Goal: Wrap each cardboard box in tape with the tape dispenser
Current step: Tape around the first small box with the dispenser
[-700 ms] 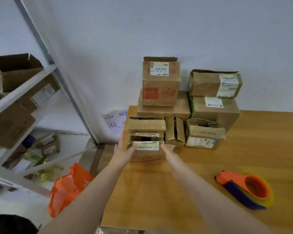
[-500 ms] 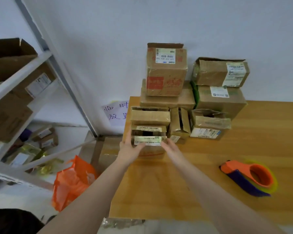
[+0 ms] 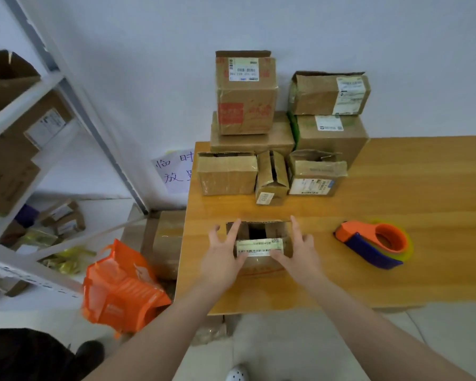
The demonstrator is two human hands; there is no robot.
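A small cardboard box (image 3: 259, 237) with a white barcode label and an open top sits on the wooden table (image 3: 396, 188) near its front edge. My left hand (image 3: 223, 254) holds its left side and my right hand (image 3: 297, 251) holds its right side, thumbs on the front, fingers spread along the sides. The orange and purple tape dispenser (image 3: 374, 243) lies on the table to the right of the box, apart from both hands.
Several cardboard boxes (image 3: 245, 92) are stacked at the table's back left against the wall. A metal shelf (image 3: 25, 119) with boxes stands at the left. An orange bag (image 3: 121, 290) and a carton sit on the floor beside the table.
Both hands have pulled the labelled box away from the stack toward the front edge of the table. The tape dispenser has not moved.
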